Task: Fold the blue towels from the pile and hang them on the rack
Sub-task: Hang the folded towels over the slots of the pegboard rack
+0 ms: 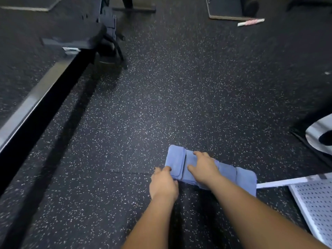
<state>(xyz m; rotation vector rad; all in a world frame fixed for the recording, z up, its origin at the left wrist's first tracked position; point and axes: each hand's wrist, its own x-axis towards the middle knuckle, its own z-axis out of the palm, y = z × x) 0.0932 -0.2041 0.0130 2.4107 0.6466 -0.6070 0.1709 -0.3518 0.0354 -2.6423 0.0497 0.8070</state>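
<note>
A blue towel (pixel 237 178) lies folded into a long strip on the dark speckled floor, low and right of centre. Its left end is doubled over into a thicker flap. My left hand (pixel 162 184) grips the near left corner of that flap, fingers curled round the edge. My right hand (pixel 203 168) rests flat on top of the towel's middle, fingers spread and straight. No towel pile is in view.
A white perforated metal panel (pixel 316 205) with a white bar lies at the lower right, touching the towel's right end. A black bench with a metal rail (pixel 36 97) runs along the left. A striped dark object (pixel 318 135) sits at the right edge.
</note>
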